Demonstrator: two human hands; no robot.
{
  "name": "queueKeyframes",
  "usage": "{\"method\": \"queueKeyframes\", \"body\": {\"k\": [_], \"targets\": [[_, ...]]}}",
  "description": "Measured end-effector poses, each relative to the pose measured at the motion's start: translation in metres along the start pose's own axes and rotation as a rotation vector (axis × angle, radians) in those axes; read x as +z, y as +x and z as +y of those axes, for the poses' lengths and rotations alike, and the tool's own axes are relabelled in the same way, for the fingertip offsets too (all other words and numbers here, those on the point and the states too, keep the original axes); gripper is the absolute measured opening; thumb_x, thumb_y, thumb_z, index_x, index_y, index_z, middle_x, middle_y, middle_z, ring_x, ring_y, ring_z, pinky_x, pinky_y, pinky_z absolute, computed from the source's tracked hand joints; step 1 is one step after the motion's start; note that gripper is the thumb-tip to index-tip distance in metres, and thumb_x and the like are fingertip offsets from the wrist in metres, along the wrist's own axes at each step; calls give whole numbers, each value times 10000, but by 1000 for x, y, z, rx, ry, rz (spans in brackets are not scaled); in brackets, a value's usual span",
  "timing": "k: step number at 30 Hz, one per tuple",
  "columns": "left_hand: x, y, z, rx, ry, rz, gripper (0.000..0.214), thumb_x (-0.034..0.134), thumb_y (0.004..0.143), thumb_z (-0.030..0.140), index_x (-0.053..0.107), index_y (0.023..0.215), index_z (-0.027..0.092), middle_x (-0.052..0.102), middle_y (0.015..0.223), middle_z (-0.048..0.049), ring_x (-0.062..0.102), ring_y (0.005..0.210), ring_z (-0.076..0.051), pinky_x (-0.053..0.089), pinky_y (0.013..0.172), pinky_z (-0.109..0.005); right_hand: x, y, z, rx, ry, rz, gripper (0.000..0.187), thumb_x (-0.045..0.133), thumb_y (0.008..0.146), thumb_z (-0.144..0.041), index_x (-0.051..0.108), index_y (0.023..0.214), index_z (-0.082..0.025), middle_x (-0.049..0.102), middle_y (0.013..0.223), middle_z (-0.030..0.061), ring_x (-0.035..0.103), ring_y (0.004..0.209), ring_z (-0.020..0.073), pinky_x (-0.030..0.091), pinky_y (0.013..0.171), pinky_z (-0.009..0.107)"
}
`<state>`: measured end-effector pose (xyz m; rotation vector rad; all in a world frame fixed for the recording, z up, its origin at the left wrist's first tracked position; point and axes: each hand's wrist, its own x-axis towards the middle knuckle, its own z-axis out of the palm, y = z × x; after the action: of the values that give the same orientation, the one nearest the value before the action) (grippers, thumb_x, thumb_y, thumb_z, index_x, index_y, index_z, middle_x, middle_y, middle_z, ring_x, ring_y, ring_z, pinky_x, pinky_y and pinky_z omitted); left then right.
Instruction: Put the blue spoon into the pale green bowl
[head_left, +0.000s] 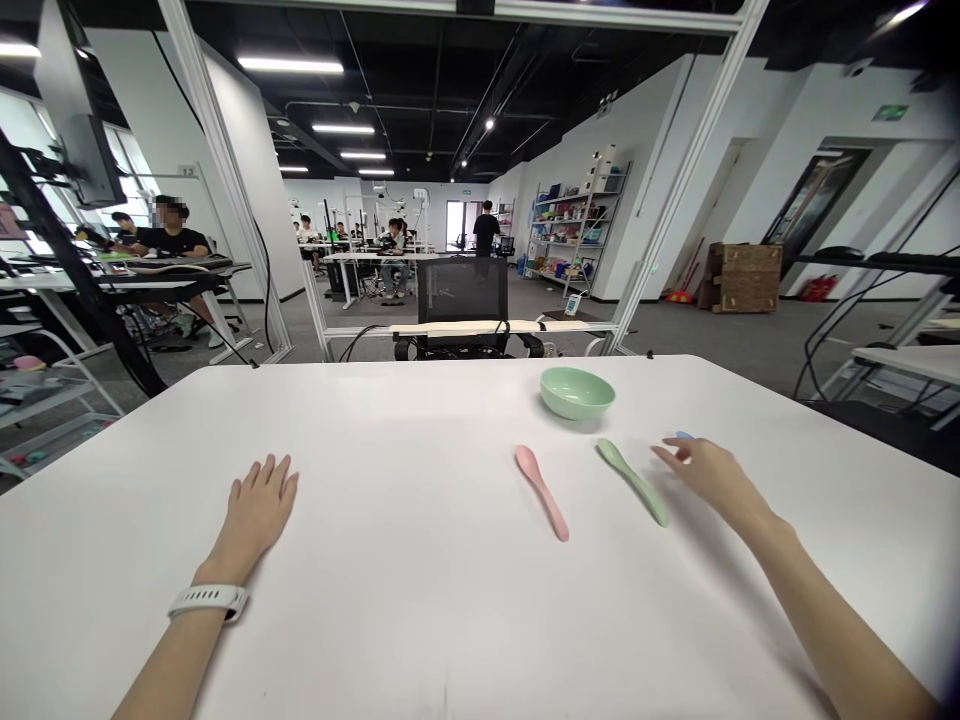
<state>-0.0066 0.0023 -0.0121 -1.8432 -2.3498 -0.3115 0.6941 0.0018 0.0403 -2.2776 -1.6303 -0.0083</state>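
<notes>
My left hand (pixel 257 505) lies flat on the left part of the white table (pixel 390 600), fingers stretched out and holding nothing. Over the right part hovers my right hand (pixel 701 468), thumb and fingers apart. Just behind its fingers the edge of a blue object (pixel 684 435) peeks out; the hand hides the rest. Left of this hand a green spoon (pixel 634 482) rests on the table, its bowl end pointing away from me. Further left is a pink spoon (pixel 543 493), turned much the same way. A green bowl (pixel 577 394) stands upright behind the spoons.
A black mesh chair (pixel 463 292) stands beyond the table's far edge. Metal frame posts (pixel 679 180) rise behind the table on both sides. In the background are people at desks, a stocked shelf (pixel 576 225) and a wooden crate (pixel 742 278).
</notes>
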Motion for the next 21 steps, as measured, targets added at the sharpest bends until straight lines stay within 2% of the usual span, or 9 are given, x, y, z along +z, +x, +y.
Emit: {"method": "queueKeyframes", "body": {"k": [3, 6, 9, 12, 15, 21], "targets": [[0, 0, 0, 8, -4, -2, 730, 199, 1103, 418, 518, 1671, 89, 472, 1776, -214, 430, 1655, -391, 355, 1342, -610, -7, 8, 30, 93, -177, 83, 543, 470, 1061, -414, 808, 1353, -105, 775, 1275, 271, 748, 1143, 403, 574, 953, 466], [0, 0, 0, 6, -10, -1, 719, 212, 1102, 411, 528, 1666, 96, 482, 1770, -212, 436, 1651, -394, 358, 1338, -623, -6, 13, 51, 201, -274, 36, 527, 517, 1051, -422, 824, 1345, -112, 756, 1376, 293, 719, 1262, 446, 583, 964, 492], [0, 1, 0, -1, -13, 6, 694, 255, 1097, 398, 541, 1661, 112, 495, 1762, -212, 445, 1646, -387, 363, 1337, -620, -3, 16, 58, 259, -233, -47, 450, 562, 1023, -384, 851, 1296, -172, 802, 1330, 236, 761, 1214, 398, 597, 907, 439], [-2, 1, 1, -3, -10, -6, 689, 274, 1094, 389, 533, 1665, 104, 478, 1772, -218, 436, 1652, -384, 360, 1342, -602, -2, 18, 60, 276, -172, -51, 427, 540, 1007, -282, 865, 1267, -189, 825, 1302, 202, 785, 1161, 360, 586, 828, 392], [-2, 1, 1, 1, -9, -6, 706, 233, 1100, 396, 532, 1664, 95, 477, 1772, -219, 437, 1649, -391, 353, 1342, -621, -1, 19, 63, 298, -126, -29, 450, 514, 979, -215, 874, 1247, -176, 833, 1284, 207, 796, 1130, 358, 575, 792, 386], [0, 1, 0, 9, -17, 9, 719, 204, 1099, 413, 555, 1647, 108, 505, 1755, -209, 443, 1645, -396, 355, 1336, -644, -3, 18, 72, 290, -34, 14, 492, 526, 840, -175, 904, 1155, -164, 845, 1183, 254, 813, 1046, 400, 587, 771, 432]]}}
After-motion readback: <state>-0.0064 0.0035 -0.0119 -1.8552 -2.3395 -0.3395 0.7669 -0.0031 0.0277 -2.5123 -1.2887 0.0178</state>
